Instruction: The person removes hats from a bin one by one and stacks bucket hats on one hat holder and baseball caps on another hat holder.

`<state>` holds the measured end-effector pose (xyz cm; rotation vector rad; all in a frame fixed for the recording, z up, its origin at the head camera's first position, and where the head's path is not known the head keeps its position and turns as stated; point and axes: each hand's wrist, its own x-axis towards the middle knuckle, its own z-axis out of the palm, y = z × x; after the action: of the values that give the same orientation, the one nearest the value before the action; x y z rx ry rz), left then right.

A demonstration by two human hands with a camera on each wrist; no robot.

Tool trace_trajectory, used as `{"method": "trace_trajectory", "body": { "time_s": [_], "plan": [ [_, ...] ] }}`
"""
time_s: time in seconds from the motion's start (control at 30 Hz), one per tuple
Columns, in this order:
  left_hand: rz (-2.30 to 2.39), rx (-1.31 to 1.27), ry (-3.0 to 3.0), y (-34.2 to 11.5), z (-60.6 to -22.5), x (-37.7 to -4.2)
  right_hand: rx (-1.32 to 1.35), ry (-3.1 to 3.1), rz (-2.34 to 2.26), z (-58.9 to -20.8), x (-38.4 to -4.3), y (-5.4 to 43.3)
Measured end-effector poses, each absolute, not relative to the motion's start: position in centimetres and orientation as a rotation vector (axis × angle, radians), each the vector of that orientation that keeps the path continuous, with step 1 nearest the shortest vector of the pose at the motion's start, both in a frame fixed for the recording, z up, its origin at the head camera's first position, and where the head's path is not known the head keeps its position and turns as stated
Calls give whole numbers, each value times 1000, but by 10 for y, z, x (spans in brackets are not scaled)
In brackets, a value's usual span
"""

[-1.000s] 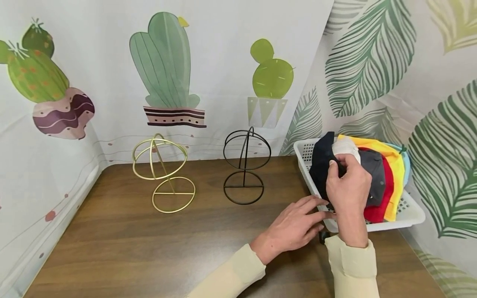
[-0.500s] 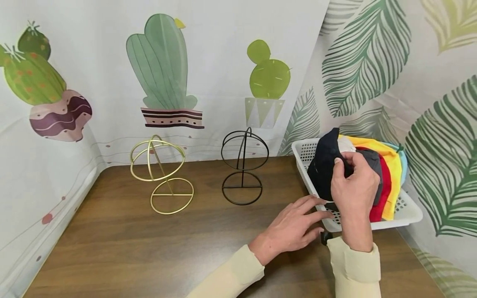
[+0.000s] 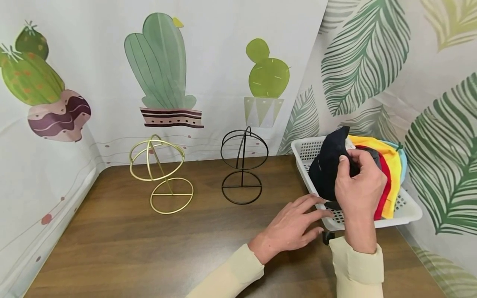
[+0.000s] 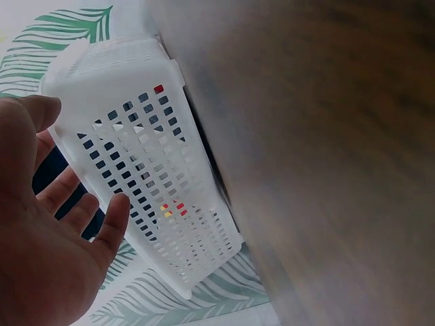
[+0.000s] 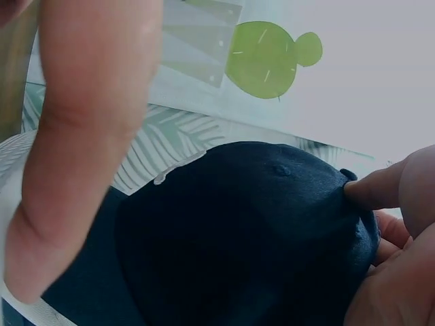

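Observation:
In the head view my right hand pinches the back edge of a dark navy baseball cap between thumb and fingers. The right wrist view shows the pinch on the cap's edge up close. The cap stands tilted at the left end of a white plastic basket, ahead of a row of other caps. My left hand rests its fingertips on the basket's near left rim, its fingers loosely extended. In the left wrist view that hand lies along the perforated basket wall.
A grey cap, a red cap, a yellow cap and a light blue one are nested in the basket. A black wire stand and a gold wire stand stand left of it on the wooden table. Printed cloth hangs behind.
My right hand has moved a little right, drawing the navy cap's edge away and tilting the cap over the others. The left hand has stayed at the basket rim.

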<state>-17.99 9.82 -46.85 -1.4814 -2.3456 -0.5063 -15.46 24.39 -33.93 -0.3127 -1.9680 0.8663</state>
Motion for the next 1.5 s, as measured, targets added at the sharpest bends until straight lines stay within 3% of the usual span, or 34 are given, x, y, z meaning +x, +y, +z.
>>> {"method": "trace_trajectory", "body": {
  "time_s": [1.5],
  "plan": [
    [-513, -1482, -2368, 97, -468, -179, -193, -1606, 1032, -314, -128, 232]
  ]
}}
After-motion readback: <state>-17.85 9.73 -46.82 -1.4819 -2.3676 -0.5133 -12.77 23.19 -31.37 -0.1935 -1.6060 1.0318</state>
